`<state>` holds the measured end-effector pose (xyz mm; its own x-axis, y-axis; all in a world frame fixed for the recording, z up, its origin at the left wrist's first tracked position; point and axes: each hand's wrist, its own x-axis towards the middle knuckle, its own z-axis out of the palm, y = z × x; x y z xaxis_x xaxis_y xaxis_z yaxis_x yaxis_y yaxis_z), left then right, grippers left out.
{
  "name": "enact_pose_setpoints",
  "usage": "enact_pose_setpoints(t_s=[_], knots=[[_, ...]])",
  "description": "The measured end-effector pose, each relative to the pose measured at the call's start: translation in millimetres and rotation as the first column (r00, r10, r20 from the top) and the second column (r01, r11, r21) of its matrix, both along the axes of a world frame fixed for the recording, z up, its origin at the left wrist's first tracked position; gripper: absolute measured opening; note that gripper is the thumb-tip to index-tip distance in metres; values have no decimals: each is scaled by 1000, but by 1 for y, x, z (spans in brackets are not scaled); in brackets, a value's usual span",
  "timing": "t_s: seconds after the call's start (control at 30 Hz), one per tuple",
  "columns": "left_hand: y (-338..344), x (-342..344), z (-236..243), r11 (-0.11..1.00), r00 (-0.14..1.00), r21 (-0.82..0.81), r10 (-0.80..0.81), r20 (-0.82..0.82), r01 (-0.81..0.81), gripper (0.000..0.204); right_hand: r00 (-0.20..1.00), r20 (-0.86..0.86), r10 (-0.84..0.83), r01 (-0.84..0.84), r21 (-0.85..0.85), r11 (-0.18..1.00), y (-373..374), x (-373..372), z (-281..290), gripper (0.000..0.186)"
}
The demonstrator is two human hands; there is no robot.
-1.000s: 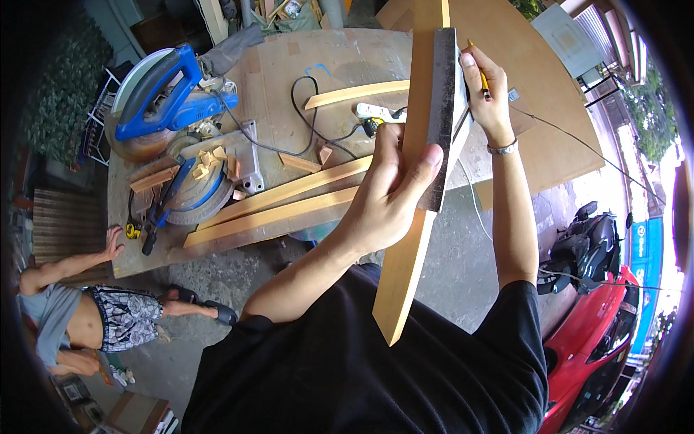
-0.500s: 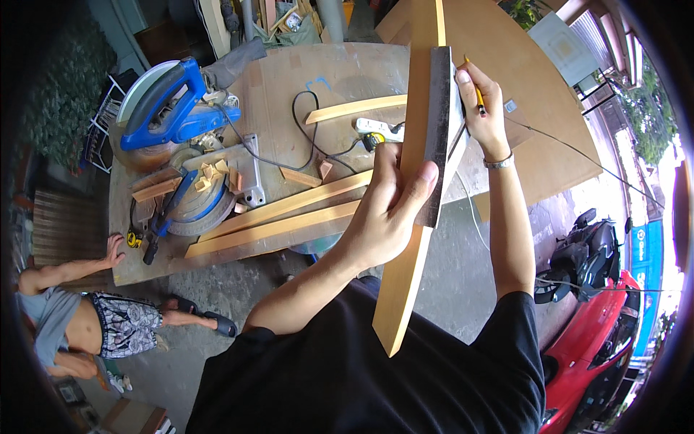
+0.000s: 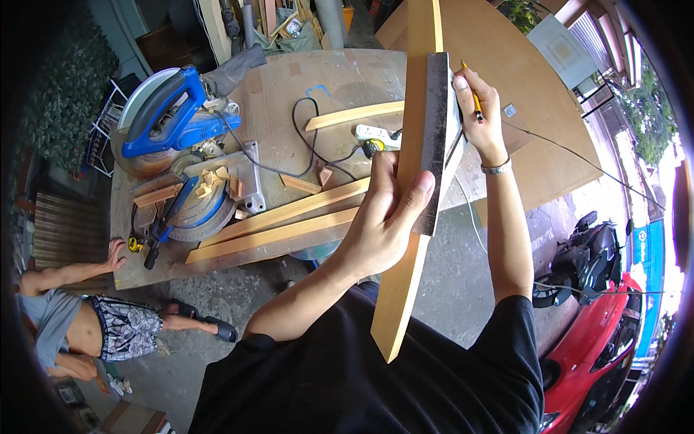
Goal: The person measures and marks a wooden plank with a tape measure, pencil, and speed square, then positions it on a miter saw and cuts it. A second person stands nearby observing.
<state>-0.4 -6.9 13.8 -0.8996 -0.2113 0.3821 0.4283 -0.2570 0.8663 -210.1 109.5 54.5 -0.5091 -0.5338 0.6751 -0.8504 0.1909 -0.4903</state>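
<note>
wooden worktable (image 3: pixel 278 83): blue miter saw (image 3: pixel 170 126), wood strips (image 3: pixel 278 235), small offcuts (image 3: pixel 300 185), white power strip (image 3: pixel 371 132).

wood strip (image 3: pixel 397 296): looks smooth, matt | bar (image 3: pixel 435 130): dark mottled metal | pencil (image 3: pixel 476 107): glossy | saw housing (image 3: pixel 173 134): blue plastic | tabletop (image 3: pixel 282 78): scuffed, matt | shirt (image 3: pixel 376 369): matt black cloth

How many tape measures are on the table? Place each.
2: one tape measure at the near left corner of the table, another beside the power strip. More may be hidden.
</note>
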Motion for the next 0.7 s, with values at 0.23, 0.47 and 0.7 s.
enact_pose_setpoints(t_s=[0.23, 0.47, 0.7], knots=[[-1, -1, -2, 999, 999, 19, -36, 5, 36, 21, 1000, 13, -10, 10, -2, 1000, 1, 2, 0, 33], [2, 1, -3, 999, 999, 37, -35, 0, 35, 20, 1000, -9, -13, 13, -16, 1000, 2, 7, 0, 32], [5, 6, -5, 994, 997, 90, -70, 18, 68, 19, 1000, 5, -3, 3, 0, 1000, 5, 8, -3, 31]])
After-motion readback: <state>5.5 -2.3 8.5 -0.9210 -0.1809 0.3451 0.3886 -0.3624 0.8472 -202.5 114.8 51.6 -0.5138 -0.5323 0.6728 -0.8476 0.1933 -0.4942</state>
